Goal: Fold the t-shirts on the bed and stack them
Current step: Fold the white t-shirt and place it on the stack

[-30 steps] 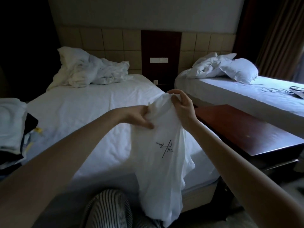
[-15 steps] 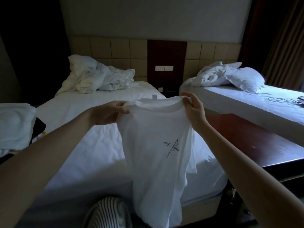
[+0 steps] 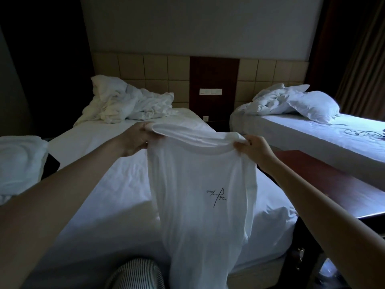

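A white t-shirt [image 3: 200, 197] with a small black signature print hangs upright in the air over the near bed [image 3: 116, 184]. My left hand [image 3: 136, 139] grips its left shoulder and my right hand [image 3: 253, 148] grips its right shoulder, with the neckline stretched between them. The shirt's hem drops below the mattress edge, near a striped knee [image 3: 136, 274]. A heap of white clothes [image 3: 19, 163] lies at the left edge of the view.
A crumpled white duvet [image 3: 127, 103] lies at the head of the near bed. A dark wooden table [image 3: 333, 184] stands at the right between the beds. The second bed [image 3: 325, 136] carries a pillow and a cable.
My hands have moved apart along the shirt's top, spreading it from a bunched grip to full shoulder width. The shirt has risen and now hangs flat, facing me.
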`<state>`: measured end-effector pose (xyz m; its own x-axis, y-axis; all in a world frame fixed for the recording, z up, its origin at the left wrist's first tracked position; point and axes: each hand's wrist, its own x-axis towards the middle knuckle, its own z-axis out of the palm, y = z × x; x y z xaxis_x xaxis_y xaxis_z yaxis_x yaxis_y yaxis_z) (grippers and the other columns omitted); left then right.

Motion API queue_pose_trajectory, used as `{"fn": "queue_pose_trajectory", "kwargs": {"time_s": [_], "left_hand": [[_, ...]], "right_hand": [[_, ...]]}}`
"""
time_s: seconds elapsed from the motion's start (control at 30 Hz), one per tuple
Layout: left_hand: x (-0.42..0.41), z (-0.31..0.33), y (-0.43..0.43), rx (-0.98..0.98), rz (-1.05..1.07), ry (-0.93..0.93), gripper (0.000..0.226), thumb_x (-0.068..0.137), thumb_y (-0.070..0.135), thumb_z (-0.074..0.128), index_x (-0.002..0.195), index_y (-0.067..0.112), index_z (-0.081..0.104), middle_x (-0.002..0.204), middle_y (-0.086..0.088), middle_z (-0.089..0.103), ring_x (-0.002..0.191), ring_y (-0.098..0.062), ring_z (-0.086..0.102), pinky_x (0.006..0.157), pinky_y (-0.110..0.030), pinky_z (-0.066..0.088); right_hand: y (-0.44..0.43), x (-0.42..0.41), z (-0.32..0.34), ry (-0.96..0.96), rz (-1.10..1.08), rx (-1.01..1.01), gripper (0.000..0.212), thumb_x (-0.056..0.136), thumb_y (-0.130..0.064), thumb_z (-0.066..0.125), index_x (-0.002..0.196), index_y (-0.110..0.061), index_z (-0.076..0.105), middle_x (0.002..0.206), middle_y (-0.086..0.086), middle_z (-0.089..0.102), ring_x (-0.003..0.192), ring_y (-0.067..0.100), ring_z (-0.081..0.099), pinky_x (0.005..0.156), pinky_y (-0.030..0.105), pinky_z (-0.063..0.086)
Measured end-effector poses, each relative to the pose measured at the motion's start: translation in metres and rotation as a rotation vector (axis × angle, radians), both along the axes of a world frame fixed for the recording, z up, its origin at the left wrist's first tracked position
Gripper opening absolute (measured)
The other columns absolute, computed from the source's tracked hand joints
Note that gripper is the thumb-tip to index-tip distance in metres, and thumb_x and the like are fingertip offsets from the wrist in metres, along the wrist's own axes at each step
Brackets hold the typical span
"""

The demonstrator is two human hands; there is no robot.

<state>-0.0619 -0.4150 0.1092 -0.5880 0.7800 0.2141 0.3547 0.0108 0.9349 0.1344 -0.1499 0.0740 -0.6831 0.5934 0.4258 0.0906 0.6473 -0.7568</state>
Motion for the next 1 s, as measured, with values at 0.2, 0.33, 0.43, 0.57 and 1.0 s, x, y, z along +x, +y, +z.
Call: {"fn": "queue_pose_trajectory", "kwargs": {"time_s": [0.2, 0.33, 0.43, 0.57, 1.0], "left_hand": [[-0.004, -0.002, 0.001, -0.450, 0.389, 0.682, 0.039, 0.078, 0.034, 0.075, 0.059, 0.015, 0.048, 0.061, 0.002, 0.050, 0.063, -0.015, 0.047, 0.055, -0.029, 0.029], [-0.006, -0.001, -0.005, -0.273, 0.356, 0.358, 0.045, 0.079, 0.019, 0.075, 0.048, 0.018, 0.041, 0.058, 0.004, 0.043, 0.059, -0.011, 0.042, 0.055, -0.024, 0.029], [-0.001, -0.006, -0.010, -0.140, 0.310, 0.109, 0.013, 0.088, 0.018, 0.066, 0.076, 0.012, 0.064, 0.084, -0.001, 0.062, 0.084, -0.015, 0.058, 0.072, -0.024, 0.045], [-0.006, -0.022, -0.012, -0.379, 0.350, 0.330, 0.038, 0.093, 0.044, 0.051, 0.104, 0.010, 0.061, 0.105, -0.007, 0.060, 0.093, -0.019, 0.055, 0.074, -0.030, 0.041], [0.004, -0.049, -0.022, -0.339, 0.065, -0.017, 0.011, 0.093, 0.017, 0.057, 0.098, 0.011, 0.065, 0.099, -0.008, 0.068, 0.089, -0.019, 0.067, 0.072, -0.029, 0.056]], "right_hand": [[0.009, -0.002, -0.001, -0.030, -0.130, 0.126, 0.024, 0.081, -0.020, 0.072, 0.080, -0.001, 0.058, 0.073, 0.006, 0.056, 0.073, 0.023, 0.051, 0.062, 0.028, 0.034], [0.013, -0.004, -0.009, -0.010, -0.033, 0.023, 0.034, 0.085, -0.016, 0.066, 0.092, 0.016, 0.058, 0.080, 0.027, 0.060, 0.071, 0.026, 0.053, 0.064, 0.030, 0.035], [0.008, 0.004, -0.010, -0.097, 0.104, -0.140, 0.038, 0.089, -0.027, 0.062, 0.093, 0.011, 0.062, 0.083, 0.020, 0.063, 0.078, 0.025, 0.060, 0.069, 0.031, 0.044], [-0.006, 0.018, -0.003, -0.824, 0.137, 0.279, 0.052, 0.089, -0.053, 0.049, 0.067, -0.006, 0.051, 0.065, 0.002, 0.051, 0.058, 0.013, 0.048, 0.057, 0.022, 0.037], [0.004, 0.021, -0.015, -0.250, 0.369, -0.418, 0.012, 0.094, -0.008, 0.051, 0.088, -0.008, 0.062, 0.078, 0.004, 0.066, 0.062, 0.010, 0.065, 0.056, 0.023, 0.053]]}}
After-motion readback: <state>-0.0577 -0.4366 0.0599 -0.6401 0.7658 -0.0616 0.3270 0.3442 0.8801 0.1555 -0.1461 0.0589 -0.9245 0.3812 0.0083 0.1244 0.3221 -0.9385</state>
